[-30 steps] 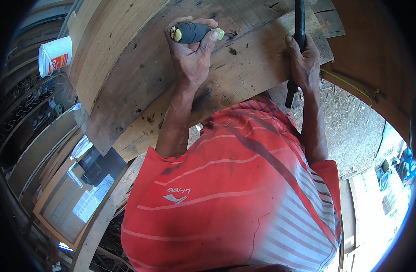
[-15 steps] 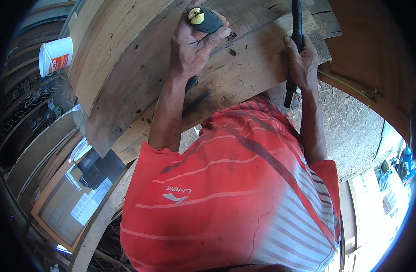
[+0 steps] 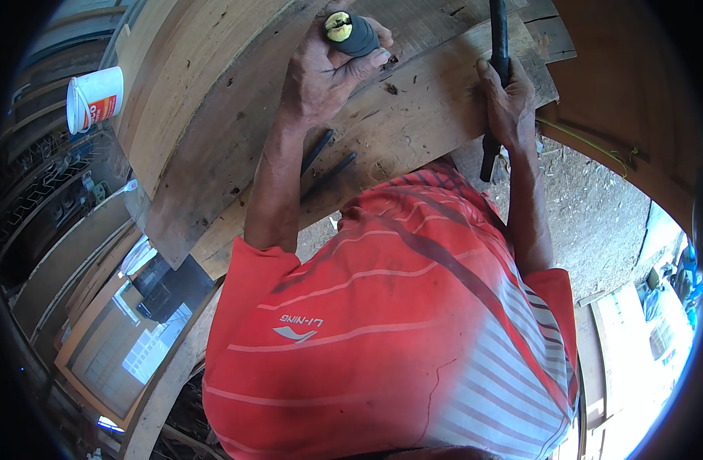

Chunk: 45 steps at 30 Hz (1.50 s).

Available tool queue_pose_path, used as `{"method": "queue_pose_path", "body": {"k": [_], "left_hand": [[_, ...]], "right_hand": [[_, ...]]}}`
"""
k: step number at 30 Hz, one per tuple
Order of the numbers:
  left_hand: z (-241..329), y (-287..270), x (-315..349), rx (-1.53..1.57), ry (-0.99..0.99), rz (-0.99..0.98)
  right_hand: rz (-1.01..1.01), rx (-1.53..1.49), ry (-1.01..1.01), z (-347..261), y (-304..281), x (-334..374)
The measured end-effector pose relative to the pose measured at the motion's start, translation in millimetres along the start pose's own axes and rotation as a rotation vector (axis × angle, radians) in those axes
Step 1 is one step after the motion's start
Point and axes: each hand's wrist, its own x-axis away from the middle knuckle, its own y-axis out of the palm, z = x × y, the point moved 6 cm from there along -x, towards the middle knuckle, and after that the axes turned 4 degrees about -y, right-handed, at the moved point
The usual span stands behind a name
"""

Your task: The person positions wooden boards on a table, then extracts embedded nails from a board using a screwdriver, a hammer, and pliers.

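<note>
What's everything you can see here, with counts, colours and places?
Wrapped handle: one, black, yellow end, in left hand
Rod: one, black, in right hand
Slim bars: two, black, beside left forearm
Planks: several, brown, upper centre
Bucket: one, white, upper left
Cord: one, yellow-green, right
Panel: one, brown, upper right
Floor: one, grey, right
Background clutter: uncountable, mixed, both edges
Shirt: one, red and grey-white, centre
Hands and forearms: two each, bare, mostly upper half

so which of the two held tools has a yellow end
The black-wrapped handle in the left hand: its visible end is pale yellow, while the dark bar in the right hand shows no yellow.
</note>
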Motion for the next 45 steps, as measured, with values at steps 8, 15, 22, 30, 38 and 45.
{"method": "queue_pose_path", "body": {"k": [8, 15, 22, 30, 38, 45], "left_hand": [[-2.1, 3.7, -5.3, 0.215, -0.153, -0.033], [-1.2, 4.7, -7.6, 0.198, -0.18, -0.072], [-5.8, 11.9, -11.3, 0.324, -0.238, -0.038], [-39.0, 18.8, -3.5, 0.69, -0.116, 0.13], [-41.5, 19.0, -8.2, 0.756, -0.101, 0.156], [-36.4, 25.5, -11.7, 0.686, -0.117, 0.268]], "right_hand": [[0.002, -0.015, 0.0, -3.1, 0.6, 1.1], [0.004, -0.008, -0.001, 0.2, 0.5, 0.4], [0.002, 0.004, 0.013, 1.7, 0.8, 0.7], [0.002, 0.016, 0.015, -1.9, 0.5, 0.5], [0.008, 0.004, 0.025, 2.1, 0.3, 1.5], [0.025, 0.028, -0.01, -1.7, -1.8, 1.8]]}}
